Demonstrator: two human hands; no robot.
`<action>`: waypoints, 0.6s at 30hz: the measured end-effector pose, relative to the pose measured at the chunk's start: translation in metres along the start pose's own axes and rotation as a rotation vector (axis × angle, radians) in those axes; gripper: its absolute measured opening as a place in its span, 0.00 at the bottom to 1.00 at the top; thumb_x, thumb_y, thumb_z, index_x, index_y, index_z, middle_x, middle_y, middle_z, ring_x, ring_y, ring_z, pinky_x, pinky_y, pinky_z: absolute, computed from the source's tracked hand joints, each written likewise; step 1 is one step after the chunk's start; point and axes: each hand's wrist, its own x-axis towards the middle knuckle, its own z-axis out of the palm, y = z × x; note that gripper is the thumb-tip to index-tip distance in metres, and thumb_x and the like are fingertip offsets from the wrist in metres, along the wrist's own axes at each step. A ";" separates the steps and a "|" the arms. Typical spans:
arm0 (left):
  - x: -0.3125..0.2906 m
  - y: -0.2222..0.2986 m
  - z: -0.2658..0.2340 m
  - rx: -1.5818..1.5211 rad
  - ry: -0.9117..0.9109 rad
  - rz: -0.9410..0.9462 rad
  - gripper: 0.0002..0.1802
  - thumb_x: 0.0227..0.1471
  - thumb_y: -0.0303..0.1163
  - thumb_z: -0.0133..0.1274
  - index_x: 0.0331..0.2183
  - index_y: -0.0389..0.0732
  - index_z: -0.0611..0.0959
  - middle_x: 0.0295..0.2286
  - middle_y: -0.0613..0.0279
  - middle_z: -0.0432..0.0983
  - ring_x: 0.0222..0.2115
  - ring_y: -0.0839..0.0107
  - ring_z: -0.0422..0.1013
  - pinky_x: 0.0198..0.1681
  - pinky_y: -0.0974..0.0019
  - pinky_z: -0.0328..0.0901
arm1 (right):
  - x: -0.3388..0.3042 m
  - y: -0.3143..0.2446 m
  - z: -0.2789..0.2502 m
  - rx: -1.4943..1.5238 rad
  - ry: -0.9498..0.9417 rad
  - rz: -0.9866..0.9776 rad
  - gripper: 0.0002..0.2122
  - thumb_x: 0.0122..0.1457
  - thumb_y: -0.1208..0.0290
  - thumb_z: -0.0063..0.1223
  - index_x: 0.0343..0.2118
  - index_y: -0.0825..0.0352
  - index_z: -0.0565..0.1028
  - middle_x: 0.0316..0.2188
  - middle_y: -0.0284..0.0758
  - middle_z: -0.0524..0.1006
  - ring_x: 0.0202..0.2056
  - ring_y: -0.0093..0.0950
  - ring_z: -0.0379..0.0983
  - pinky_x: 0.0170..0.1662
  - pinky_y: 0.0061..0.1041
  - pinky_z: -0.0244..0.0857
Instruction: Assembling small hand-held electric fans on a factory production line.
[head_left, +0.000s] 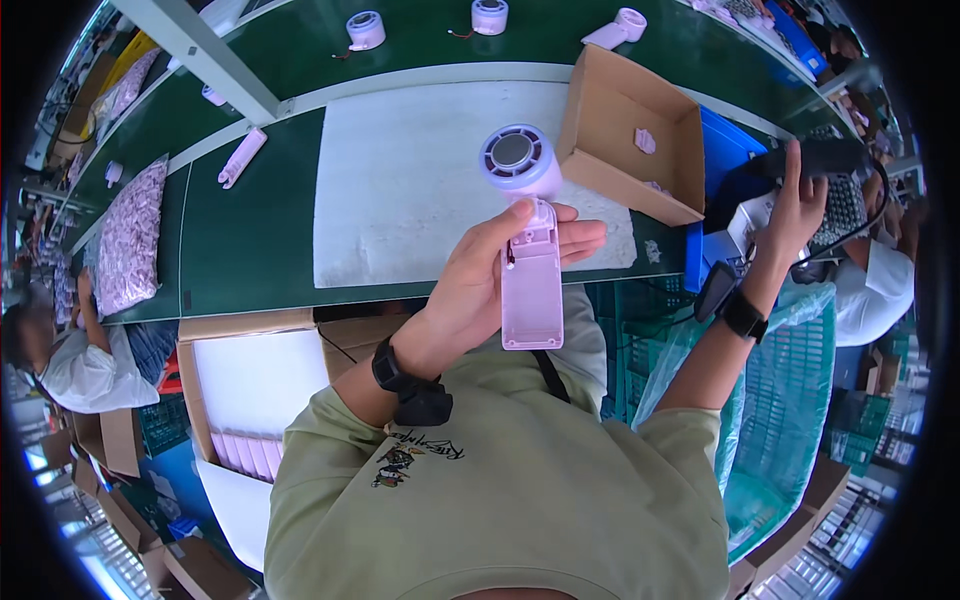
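Observation:
My left hand (480,262) is closed around a pink and lilac handheld fan (532,275), thumb across its neck. The fan's round lilac head points away from me. Its handle lies toward me with the hollow inside showing, and a short dark wire sits near the neck. Out to the right, my right hand (797,212) is at a black corded electric screwdriver (832,157), with fingers over its body. The tool lies sideways above the blue bin (722,150), and its cable loops down on the right.
An open cardboard box (640,185) with small pink parts stands on the green bench beside a white mat (400,190). A pink handle piece (242,158) and a bag of pink parts (135,225) lie left. More fans (366,30) stand on the far shelf. Co-workers sit on both sides.

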 end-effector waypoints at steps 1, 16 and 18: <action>0.001 -0.001 0.003 -0.015 0.003 -0.029 0.26 0.63 0.45 0.39 0.49 0.30 0.71 0.48 0.43 0.72 0.49 0.56 0.70 0.54 0.59 0.62 | 0.005 -0.007 -0.008 0.001 -0.016 0.054 0.24 0.55 0.68 0.62 0.49 0.78 0.67 0.40 0.41 0.76 0.41 0.26 0.74 0.48 0.21 0.66; 0.002 -0.033 0.005 0.419 0.105 -0.217 0.25 0.63 0.46 0.37 0.44 0.31 0.73 0.22 0.60 0.69 0.13 0.70 0.69 0.15 0.68 0.65 | -0.029 -0.037 -0.064 0.226 0.288 -0.132 0.08 0.62 0.71 0.49 0.37 0.71 0.69 0.14 0.32 0.67 0.13 0.21 0.62 0.18 0.22 0.62; 0.005 -0.037 0.007 0.458 0.094 -0.257 0.25 0.63 0.46 0.36 0.43 0.31 0.73 0.22 0.60 0.69 0.13 0.71 0.69 0.15 0.68 0.65 | -0.032 -0.035 -0.058 0.172 0.315 -0.113 0.08 0.62 0.71 0.49 0.36 0.71 0.69 0.14 0.32 0.67 0.12 0.20 0.61 0.17 0.22 0.60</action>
